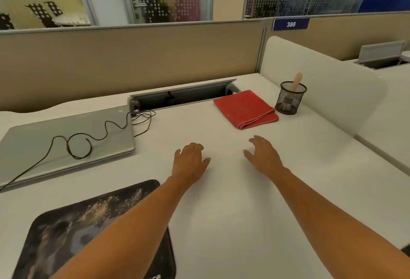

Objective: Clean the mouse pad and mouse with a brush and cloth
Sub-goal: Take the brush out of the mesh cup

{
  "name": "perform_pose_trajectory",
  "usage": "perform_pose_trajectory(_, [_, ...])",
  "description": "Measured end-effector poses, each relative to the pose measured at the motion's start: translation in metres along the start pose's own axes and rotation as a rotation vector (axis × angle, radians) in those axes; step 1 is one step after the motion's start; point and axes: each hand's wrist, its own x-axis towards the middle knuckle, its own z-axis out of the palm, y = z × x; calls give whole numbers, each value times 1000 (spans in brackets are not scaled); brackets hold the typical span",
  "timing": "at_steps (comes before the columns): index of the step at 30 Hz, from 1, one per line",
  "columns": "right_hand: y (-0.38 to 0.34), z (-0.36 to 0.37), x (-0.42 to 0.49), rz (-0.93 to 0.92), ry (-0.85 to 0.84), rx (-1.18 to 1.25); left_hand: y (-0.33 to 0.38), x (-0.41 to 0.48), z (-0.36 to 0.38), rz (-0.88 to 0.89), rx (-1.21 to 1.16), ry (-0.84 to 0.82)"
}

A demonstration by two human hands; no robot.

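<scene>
Head view gives us both hands stretched forward, palms down, over the white tabletop [221, 212]; the left hand [190, 161] and the right hand [264, 156] are empty, fingers loosely spread and gripping nothing; whether they rest on the surface or hover just above it we cannot tell.

Ahead of the hands and a little to the right lies the folded red cloth [246, 109], flat, its folded edge turned toward the near right; the right hand is near it, the left hand farther off. Just beside the cloth's right corner stands the black wire-mesh pen cup [290, 101]; the pale wooden-handled brush [296, 82] stands in it, handle nearly upright, head down inside the mesh.

At the near left, behind the hands, lies the dark printed mouse pad with rounded corners [55, 241]; the left forearm crosses above its right side; we see no mouse anywhere in view. Farther left sits the closed silver laptop [44, 145], with the thin black cable [88, 143] looping over its lid.

We judge the cleaning not yet begun; both tools lie forward and right, so the right hand has the shorter reach; the brush should lift out along its upright handle, then travel back to the near left where the pad waits.
</scene>
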Motion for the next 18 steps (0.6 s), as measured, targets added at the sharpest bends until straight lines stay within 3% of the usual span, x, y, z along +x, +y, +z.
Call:
perform_pose_trajectory(6, [32, -39, 73, 18, 96, -39, 28, 65, 22, 2, -47, -32])
perform_pose_trajectory(18, [79, -98, 206, 114, 425, -91, 40, 146, 64, -15, -22, 61])
